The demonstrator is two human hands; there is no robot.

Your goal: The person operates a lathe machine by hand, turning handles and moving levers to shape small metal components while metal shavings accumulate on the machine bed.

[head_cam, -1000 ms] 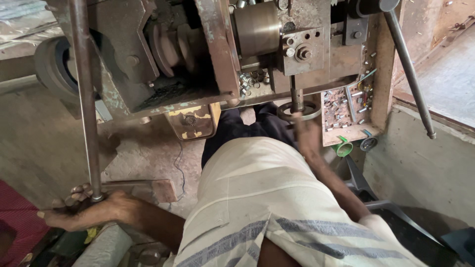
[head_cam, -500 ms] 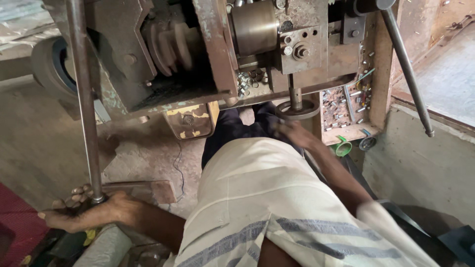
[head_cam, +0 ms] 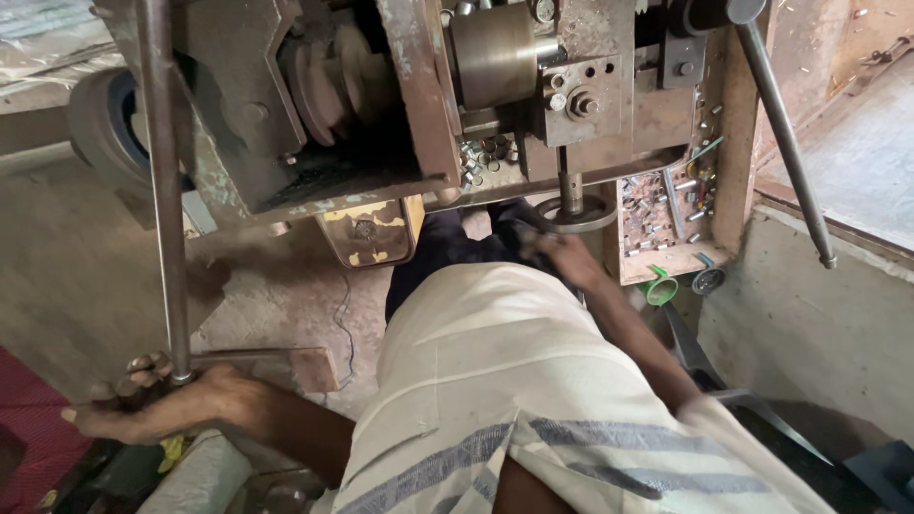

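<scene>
The long steel lever rod is running down the left face of the rusty machine, and its lower end is sitting in the left hand, whose fingers are wrapping around the rod near the lower left of the view, beside a flat rusty plate. The right hand is reaching forward under the machine's front, blurred, close to the metal ring that is sitting around a short vertical spindle; whether its fingers are clenching anything cannot be told. Above the spindle a brass-coloured cylinder is projecting from the machine body, next to a bolted steel block. To the right, a shallow wooden tray is holding a scatter of small metal parts, and a green funnel-like cup is lying just below it. A second steel rod is slanting down the right side over the concrete ledge. A rubber wheel is showing at the far left of the machine. A pale striped cloth is covering the person's lap in the foreground.
</scene>
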